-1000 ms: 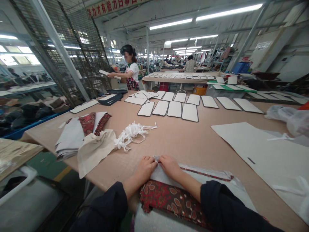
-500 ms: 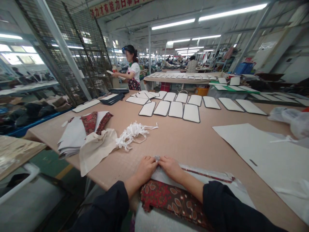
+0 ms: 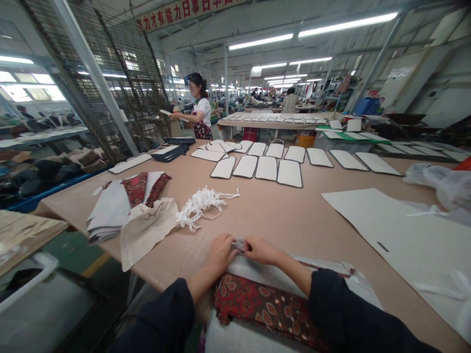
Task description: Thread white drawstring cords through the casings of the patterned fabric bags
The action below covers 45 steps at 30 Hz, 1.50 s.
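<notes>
Close together at the table's near side, my left hand [image 3: 221, 252] and my right hand [image 3: 262, 251] pinch the far corner of a light grey fabric piece [image 3: 246, 268]. A bit of the grey cloth shows bunched between my fingertips; the exact grip is partly hidden. Below my wrists lies a folded dark red and brown leaf-patterned fabric [image 3: 265, 304], on top of more grey cloth. My right forearm crosses over it. Ahead and to the left of my hands sits a tangled heap of white ties [image 3: 201, 205], beside a beige cloth [image 3: 149, 228].
A stack of grey fabric pieces [image 3: 110, 206] with patterned trim lies at the left. White dark-edged panels [image 3: 267, 168] are spread across the table's far side. At the right are a large white sheet [image 3: 397, 240] and a clear plastic bag [image 3: 437, 179]. A co-worker [image 3: 200, 108] stands beyond.
My right hand has curled and shifted slightly right, away from my left fingertips, so more of the grey cloth shows between them. The view has shifted slightly.
</notes>
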{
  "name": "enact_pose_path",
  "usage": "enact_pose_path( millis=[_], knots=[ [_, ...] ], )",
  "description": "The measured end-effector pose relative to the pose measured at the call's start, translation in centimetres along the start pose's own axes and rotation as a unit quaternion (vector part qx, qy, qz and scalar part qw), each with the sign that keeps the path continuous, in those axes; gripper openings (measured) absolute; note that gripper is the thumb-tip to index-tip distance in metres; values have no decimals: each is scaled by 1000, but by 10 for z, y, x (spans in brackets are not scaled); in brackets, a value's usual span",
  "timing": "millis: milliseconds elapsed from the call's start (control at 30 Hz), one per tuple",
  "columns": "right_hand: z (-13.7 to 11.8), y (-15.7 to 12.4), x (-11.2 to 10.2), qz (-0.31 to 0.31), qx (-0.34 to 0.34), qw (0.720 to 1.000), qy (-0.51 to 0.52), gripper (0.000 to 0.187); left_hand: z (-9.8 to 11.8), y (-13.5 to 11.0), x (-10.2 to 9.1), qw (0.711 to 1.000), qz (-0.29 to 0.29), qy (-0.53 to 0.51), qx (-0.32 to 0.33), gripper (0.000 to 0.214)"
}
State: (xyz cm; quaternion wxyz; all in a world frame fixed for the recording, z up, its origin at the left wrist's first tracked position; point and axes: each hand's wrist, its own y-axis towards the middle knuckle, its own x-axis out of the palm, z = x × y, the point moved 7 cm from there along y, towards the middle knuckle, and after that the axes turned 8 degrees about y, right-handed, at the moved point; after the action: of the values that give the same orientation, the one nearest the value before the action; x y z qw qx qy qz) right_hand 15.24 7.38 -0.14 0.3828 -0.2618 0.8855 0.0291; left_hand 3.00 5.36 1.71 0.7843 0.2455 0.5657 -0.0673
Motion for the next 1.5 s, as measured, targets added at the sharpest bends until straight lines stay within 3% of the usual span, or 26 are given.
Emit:
enact_pose_path(
  millis=[100, 233, 400, 600, 767, 933, 1033, 1233, 1500],
  knots=[
    [5, -4, -1, 1, -62, 989, 134, 8, -9, 4, 5, 993, -20, -98, -59, 17],
    [12, -3, -6, 38, -34, 963, 266, 11, -10, 9, 18, 970, -63, -214, -101, 13],
    [1, 2, -3, 18, -35, 938, 346, 22, -19, 9, 20, 947, -41, -269, -173, 37],
    [-2, 11, 1, 25, -100, 980, 172, 22, -14, 8, 13, 982, -57, -108, -142, 36],
    [-2, 20, 1, 47, -95, 993, 59, 20, -1, 5, 6, 993, -16, 42, -106, 24],
    [-12, 23, -1, 25, -131, 990, -44, 20, 17, 2, 8, 989, -25, 147, 12, 10],
    [-11, 28, -1, 10, -113, 991, -69, 20, 25, 0, 11, 982, -43, 166, 77, 15],
    [-7, 42, 5, -31, -90, 991, -90, 14, 36, -3, 13, 971, -67, 194, 126, 20],
    [11, 51, 3, -30, 36, 998, -42, 16, 32, 0, 16, 973, -90, 185, 101, 21]
  ],
)
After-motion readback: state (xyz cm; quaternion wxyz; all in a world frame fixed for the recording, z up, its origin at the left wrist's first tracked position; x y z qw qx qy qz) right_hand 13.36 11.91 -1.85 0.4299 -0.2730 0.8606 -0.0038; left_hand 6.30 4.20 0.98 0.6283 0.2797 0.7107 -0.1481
